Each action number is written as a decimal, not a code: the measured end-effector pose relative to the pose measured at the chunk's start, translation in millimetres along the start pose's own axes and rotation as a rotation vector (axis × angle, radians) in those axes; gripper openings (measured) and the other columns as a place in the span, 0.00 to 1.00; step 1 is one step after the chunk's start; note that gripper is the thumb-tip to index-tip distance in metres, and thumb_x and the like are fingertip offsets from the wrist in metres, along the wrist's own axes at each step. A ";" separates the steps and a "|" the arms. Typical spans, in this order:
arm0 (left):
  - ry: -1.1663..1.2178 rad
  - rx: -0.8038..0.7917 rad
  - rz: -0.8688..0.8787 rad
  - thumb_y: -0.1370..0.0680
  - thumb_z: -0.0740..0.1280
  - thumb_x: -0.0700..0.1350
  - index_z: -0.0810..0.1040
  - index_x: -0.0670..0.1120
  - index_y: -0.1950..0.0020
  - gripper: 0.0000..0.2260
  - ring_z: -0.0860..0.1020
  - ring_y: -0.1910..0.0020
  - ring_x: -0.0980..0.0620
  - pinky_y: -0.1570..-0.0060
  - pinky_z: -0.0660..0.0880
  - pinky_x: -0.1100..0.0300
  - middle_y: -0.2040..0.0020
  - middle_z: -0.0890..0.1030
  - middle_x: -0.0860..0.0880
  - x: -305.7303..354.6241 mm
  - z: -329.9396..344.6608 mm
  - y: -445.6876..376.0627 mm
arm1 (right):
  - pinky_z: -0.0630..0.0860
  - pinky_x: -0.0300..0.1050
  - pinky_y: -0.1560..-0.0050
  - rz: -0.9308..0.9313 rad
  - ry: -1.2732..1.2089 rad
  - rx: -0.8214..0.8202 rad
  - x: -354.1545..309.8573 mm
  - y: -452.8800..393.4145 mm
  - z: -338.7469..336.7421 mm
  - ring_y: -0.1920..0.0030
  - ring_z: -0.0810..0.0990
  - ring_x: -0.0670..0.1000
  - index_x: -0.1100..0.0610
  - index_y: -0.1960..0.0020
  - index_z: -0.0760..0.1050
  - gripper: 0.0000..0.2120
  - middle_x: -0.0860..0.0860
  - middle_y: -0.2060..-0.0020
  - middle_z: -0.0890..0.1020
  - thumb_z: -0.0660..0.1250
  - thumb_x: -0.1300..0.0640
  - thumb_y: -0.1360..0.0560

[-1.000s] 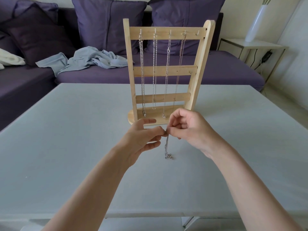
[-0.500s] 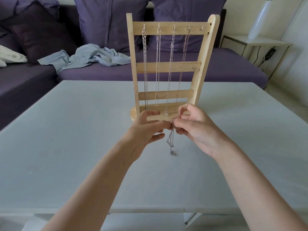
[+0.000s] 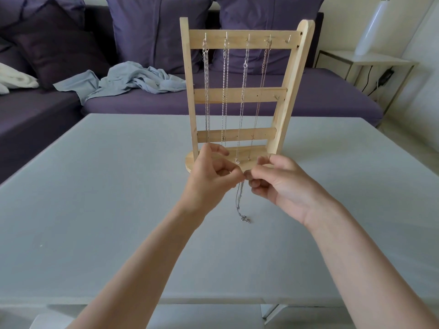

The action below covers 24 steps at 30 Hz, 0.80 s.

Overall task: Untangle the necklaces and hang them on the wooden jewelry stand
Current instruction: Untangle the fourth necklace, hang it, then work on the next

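Observation:
A wooden jewelry stand (image 3: 240, 95) with three crossbars stands upright in the middle of the grey table (image 3: 95, 198). Several silver necklaces (image 3: 224, 91) hang side by side from hooks on its top bar; the rightmost hook is bare. Just in front of the stand's base, my left hand (image 3: 210, 179) and my right hand (image 3: 280, 184) meet fingertip to fingertip, both pinching the top of one silver necklace (image 3: 238, 203). That chain hangs down between the hands, and its lower end lies bunched on the table.
Behind the table runs a purple sofa (image 3: 332, 96) with cushions, a crumpled light-blue cloth (image 3: 133, 79) and a white cloth (image 3: 14, 78). A white side table (image 3: 380, 60) with a white vase (image 3: 373, 27) stands at the back right.
Both hands have lifted a little toward the stand's base while keeping the pinch. The hanging chain's end has settled on the table. The camera view has shifted slightly.

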<state>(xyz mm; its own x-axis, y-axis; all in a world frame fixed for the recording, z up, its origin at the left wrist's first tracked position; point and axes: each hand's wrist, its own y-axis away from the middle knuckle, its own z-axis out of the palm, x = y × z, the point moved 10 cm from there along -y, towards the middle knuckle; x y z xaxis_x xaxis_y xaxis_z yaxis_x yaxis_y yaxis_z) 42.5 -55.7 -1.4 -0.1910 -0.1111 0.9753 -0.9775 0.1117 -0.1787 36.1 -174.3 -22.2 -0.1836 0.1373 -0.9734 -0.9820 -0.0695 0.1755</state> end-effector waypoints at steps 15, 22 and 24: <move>-0.258 0.010 0.191 0.28 0.67 0.33 0.65 0.48 0.58 0.14 0.65 0.74 0.59 0.70 0.64 0.70 0.62 0.74 0.52 13.1 2.6 0.2 | 0.69 0.41 0.59 -0.148 0.290 -0.044 -16.1 2.1 -1.1 0.66 0.72 0.50 0.56 0.48 0.72 0.15 0.52 0.66 0.81 0.71 0.68 0.31; -0.363 -0.011 0.292 0.30 0.69 0.33 0.64 0.41 0.53 0.15 0.64 0.73 0.55 0.71 0.65 0.69 0.67 0.72 0.57 20.1 6.6 5.9 | 0.69 0.43 0.57 -0.106 0.360 -0.045 -7.0 0.1 3.4 0.69 0.69 0.49 0.55 0.52 0.70 0.14 0.50 0.70 0.77 0.65 0.70 0.31; -0.317 -0.028 0.242 0.29 0.68 0.33 0.64 0.43 0.52 0.14 0.64 0.73 0.56 0.71 0.64 0.70 0.69 0.73 0.56 16.4 6.2 5.8 | 0.69 0.44 0.57 -0.110 0.345 -0.045 -6.6 0.6 3.7 0.69 0.69 0.49 0.55 0.52 0.69 0.14 0.49 0.70 0.77 0.65 0.70 0.31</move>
<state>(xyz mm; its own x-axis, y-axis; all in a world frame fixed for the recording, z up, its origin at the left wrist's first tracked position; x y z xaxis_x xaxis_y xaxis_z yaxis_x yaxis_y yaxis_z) 33.1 -62.9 12.8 -0.4376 -0.3774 0.8161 -0.8991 0.1980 -0.3905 36.6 -171.6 -15.1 -0.0440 -0.1942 -0.9800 -0.9908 -0.1168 0.0676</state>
